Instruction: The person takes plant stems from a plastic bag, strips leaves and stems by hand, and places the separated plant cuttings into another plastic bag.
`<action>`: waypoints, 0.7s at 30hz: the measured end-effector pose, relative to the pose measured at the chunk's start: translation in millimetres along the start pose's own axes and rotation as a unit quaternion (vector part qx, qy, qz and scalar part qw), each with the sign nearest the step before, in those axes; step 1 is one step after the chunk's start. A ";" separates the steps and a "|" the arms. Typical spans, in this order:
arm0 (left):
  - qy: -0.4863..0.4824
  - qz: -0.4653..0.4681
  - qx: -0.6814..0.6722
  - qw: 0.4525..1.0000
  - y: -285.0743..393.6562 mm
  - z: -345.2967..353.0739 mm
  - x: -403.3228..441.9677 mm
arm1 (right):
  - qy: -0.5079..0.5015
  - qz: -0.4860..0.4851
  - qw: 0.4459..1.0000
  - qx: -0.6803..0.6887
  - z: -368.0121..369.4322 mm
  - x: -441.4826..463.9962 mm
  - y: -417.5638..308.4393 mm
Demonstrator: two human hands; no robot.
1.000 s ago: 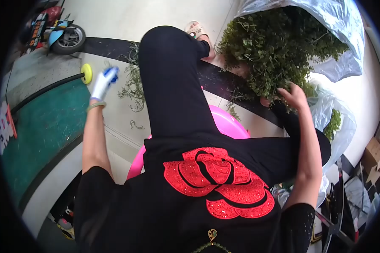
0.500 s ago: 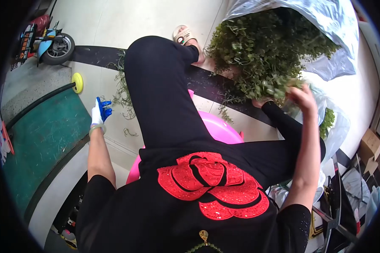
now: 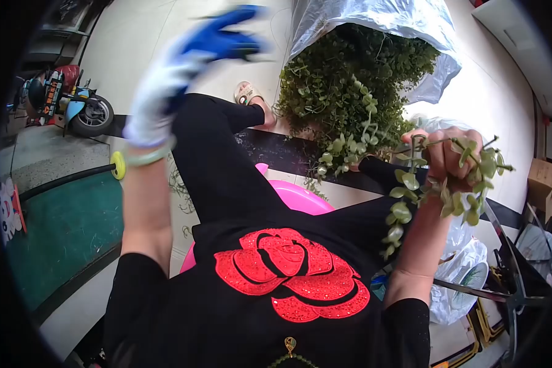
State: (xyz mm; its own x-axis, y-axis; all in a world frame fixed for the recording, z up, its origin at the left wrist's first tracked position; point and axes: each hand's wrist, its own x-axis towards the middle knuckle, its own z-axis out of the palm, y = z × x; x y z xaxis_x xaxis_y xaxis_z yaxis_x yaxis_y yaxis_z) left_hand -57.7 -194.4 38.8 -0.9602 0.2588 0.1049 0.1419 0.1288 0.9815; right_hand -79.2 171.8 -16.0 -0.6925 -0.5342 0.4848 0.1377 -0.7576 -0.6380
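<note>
My right hand [image 3: 449, 153] is bare and closed around several leafy green stems [image 3: 400, 211]. Round leaves hang below the fist, and cut-looking stem ends stick out to its right. My left hand [image 3: 187, 73], in a blue-and-white glove, is raised over my knee with its fingers apart and nothing visible in it; motion blurs it. Ahead of my right hand, a big heap of green foliage [image 3: 343, 86] spills from a clear plastic bag [image 3: 380, 13]. A longer leafy strand [image 3: 367, 126] trails at the near side of the heap.
Beneath me is a pink seat [image 3: 297, 197]. Loose sprigs [image 3: 179, 184] lie on the floor past my left leg. A green board [image 3: 73, 214] stands at left, with a small wheeled vehicle [image 3: 92, 113] beyond. At right are a metal frame [image 3: 515, 300] and a cardboard box [image 3: 543, 181].
My right hand has drawn leafy stems away from the heap toward my body. My left hand has risen and swung forward from beside the green board. My view has shifted slightly.
</note>
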 end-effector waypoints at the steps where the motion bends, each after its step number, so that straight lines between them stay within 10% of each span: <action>1: -0.101 0.004 -0.002 0.995 -8.4 23.2 17.3 | 0.013 -0.014 0.998 0.055 3.1 -3.4 6.5; 5: -0.304 0.082 0.066 0.947 -30.4 121.5 43.3 | 0.064 -0.036 0.989 0.126 12.4 -16.0 25.7; 7: -0.332 -0.057 -0.030 0.941 -30.0 148.6 32.9 | 0.080 -0.056 0.991 0.089 12.3 -22.0 30.3; 9: -0.240 -0.192 -0.068 0.949 -23.8 163.4 25.0 | 0.147 -0.053 0.984 0.081 15.7 -31.5 30.3; 21: -0.117 -0.181 -0.051 0.975 -26.1 138.1 9.4 | 0.315 0.035 0.943 -0.102 5.4 -68.9 6.7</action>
State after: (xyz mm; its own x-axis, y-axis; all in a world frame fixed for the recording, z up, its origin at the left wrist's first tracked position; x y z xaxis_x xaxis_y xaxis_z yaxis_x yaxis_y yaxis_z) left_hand -37.3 -63.1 -8.0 -0.8598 0.4276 -0.2792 -0.2323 0.1595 0.9595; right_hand -26.7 201.6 -50.4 -0.9790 -0.2023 0.0270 0.1036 -0.6063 -0.7884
